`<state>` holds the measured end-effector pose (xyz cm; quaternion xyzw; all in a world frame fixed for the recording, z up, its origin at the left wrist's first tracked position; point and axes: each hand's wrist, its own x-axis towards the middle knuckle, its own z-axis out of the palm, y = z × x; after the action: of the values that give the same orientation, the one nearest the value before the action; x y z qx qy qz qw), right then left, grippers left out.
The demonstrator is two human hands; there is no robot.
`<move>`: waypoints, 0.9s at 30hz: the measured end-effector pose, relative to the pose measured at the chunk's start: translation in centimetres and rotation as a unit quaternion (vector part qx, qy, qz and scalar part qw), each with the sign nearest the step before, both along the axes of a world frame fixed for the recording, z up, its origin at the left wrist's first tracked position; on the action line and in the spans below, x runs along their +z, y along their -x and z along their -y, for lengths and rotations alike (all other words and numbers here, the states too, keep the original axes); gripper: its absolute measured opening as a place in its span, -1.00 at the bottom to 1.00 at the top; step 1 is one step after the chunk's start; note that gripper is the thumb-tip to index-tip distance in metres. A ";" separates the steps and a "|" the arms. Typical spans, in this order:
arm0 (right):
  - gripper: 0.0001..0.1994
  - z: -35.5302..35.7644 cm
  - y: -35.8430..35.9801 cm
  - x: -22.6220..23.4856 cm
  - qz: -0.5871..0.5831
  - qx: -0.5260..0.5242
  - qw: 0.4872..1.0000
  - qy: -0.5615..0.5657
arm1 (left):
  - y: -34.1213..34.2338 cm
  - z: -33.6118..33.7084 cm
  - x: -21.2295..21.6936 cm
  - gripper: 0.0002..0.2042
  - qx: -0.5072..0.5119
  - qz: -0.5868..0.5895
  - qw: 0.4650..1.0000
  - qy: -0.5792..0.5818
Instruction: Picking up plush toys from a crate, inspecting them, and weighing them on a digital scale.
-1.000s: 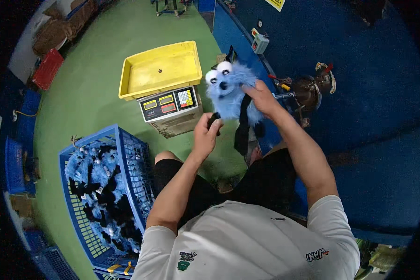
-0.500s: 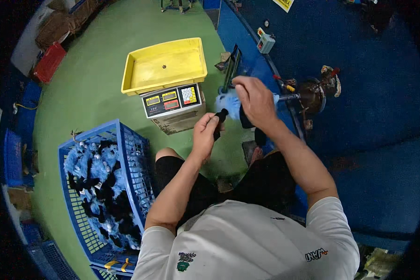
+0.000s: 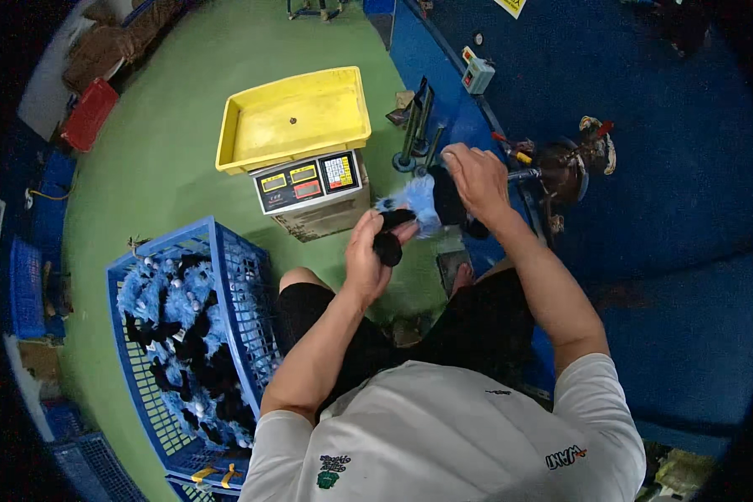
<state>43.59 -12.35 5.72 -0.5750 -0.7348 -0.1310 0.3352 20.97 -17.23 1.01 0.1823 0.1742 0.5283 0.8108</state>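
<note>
plush toy in left fingers, lettering on shirt

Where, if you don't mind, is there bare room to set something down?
Green floor lies bare between the blue basket and yellow tray; the tray is bare around a dark speck. Crowded: the basket, filled with plush toys, and around the held toy, left hand and right hand.

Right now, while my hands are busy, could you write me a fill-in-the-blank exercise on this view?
1. The left hand grips a fuzzy toy that is blue and ____.
2. The tray on the scale is coloured ____.
3. Reading left to right, the basket of toys comes ____ the scale.

Missing words: black; yellow; before.
</note>
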 end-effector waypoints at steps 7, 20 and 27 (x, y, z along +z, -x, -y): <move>-0.82 -1.0 -4.0 2.3 0.067 -0.121 0.979 0.148 | -2.4 -2.2 -2.0 -0.76 -0.032 0.058 0.997 0.048; -0.66 1.2 -0.8 -0.2 0.106 -0.069 0.975 0.184 | -0.8 -3.3 1.6 -0.70 -0.060 0.050 0.990 0.121; -0.73 0.7 3.4 -0.2 0.194 0.151 0.967 0.064 | -0.3 -2.8 -3.2 -0.74 -0.065 0.052 0.993 0.089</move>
<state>40.17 -13.05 5.51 -0.4411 -0.8710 -0.1405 0.1645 21.29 -14.47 -2.24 0.0928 0.1660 0.4654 0.8644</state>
